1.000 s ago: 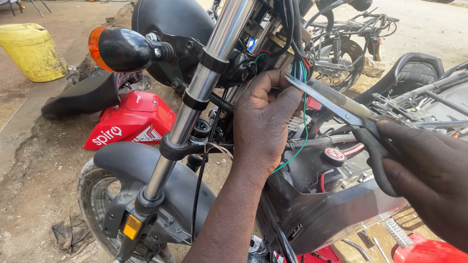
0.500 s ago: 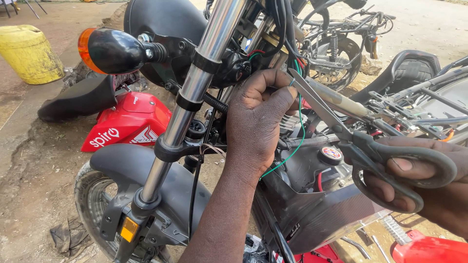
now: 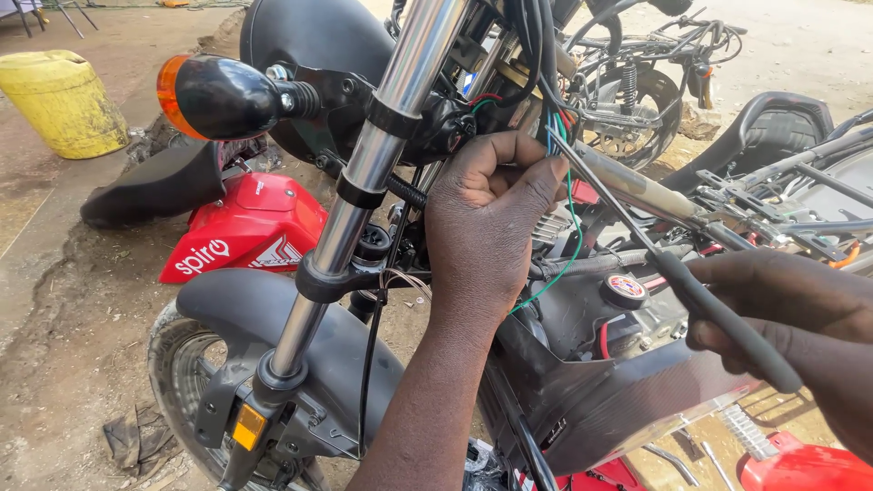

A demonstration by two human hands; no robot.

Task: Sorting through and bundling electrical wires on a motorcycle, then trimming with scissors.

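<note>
Head cam, L to R: yellow can (image 3: 62,102) far left, orange indicator (image 3: 218,95), chrome fork tube (image 3: 364,182). Your left hand (image 3: 486,218) pinched the wire bundle (image 3: 556,136) at center, near the steering head. Scissors (image 3: 668,268) touched those wires at the tips, blades nearly together; your right hand (image 3: 791,318) was closed round the handles.

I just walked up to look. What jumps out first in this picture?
Two hands working in the middle: the left hand pinches coloured wires by the shiny fork tube, and the right hand points scissors at them. An orange turn signal sticks out upper left.
</note>
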